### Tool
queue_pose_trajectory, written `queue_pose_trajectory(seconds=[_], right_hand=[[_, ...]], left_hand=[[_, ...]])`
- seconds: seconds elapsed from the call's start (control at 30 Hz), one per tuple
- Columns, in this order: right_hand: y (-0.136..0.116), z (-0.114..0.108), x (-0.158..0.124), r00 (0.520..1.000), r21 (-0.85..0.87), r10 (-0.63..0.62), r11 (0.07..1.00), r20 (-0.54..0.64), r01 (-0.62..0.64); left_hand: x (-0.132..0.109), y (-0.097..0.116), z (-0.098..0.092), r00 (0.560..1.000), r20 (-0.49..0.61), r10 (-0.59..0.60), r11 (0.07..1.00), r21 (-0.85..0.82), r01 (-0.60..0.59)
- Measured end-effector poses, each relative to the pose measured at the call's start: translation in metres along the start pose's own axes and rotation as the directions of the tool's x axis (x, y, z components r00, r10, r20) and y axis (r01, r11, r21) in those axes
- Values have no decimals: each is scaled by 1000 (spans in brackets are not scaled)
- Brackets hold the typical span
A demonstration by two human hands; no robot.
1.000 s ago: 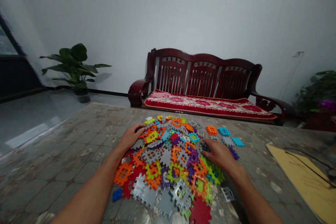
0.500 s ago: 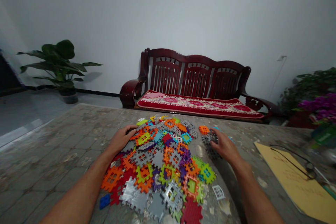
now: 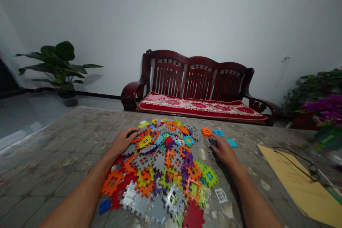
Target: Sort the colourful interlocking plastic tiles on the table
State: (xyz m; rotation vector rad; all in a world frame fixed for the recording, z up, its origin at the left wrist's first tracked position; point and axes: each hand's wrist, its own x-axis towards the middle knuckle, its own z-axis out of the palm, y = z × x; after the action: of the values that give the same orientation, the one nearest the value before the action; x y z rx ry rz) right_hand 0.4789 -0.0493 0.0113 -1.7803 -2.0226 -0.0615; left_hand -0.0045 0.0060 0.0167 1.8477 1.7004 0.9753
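Note:
A heap of interlocking plastic building pieces [image 3: 159,162], some flat and some with window openings, lies on the table in orange, grey, green, red, purple and blue. At the heap's far left edge rests my left hand [image 3: 123,144], its fingers stretched out and touching orange and grey pieces. My right hand [image 3: 225,151] lies to the right of the heap, thumb and fingers apart over grey pieces [image 3: 210,143]; its palm hides part of them. Just beyond its fingertips are an orange piece [image 3: 206,132] and a light blue window piece [image 3: 218,133]. Another light blue piece [image 3: 231,143] lies right of it.
A patterned cloth covers the table [image 3: 66,156]. A white window piece [image 3: 221,195] and a blue block [image 3: 104,206] lie near the heap. Glasses [image 3: 296,165] rest on a yellow notebook [image 3: 299,185] at right. Behind stands a wooden bench [image 3: 200,74].
My right hand has shifted slightly left and nearer, uncovering the light blue pieces beyond it. My left hand stays at the heap's edge. The view has turned very slightly.

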Motion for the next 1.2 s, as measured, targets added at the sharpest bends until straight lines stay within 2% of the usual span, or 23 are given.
queue_pose_trajectory(seconds=[0.23, 0.67, 0.83, 1.03, 1.2], right_hand=[[-12, -11, -5, 999, -155, 51, 986, -12, -53], [-28, -16, -3, 997, -181, 61, 982, 40, -52], [-48, -11, 0, 1000, -163, -25, 986, 2, 25], [-78, -6, 2, 985, -201, -136, 967, 107, 156], [-81, -6, 3, 976, -192, -165, 963, 141, 190]], left_hand=[[0, 0, 0, 1000, 10, -8, 1000, 12, 8], [0, 0, 0, 1000, 5, -6, 1000, 25, 6], [0, 0, 0, 1000, 8, 1, 1000, 2, -1], [0, 2, 0, 1000, -10, -16, 1000, -2, 16], [0, 2, 0, 1000, 4, 0, 1000, 6, 0]])
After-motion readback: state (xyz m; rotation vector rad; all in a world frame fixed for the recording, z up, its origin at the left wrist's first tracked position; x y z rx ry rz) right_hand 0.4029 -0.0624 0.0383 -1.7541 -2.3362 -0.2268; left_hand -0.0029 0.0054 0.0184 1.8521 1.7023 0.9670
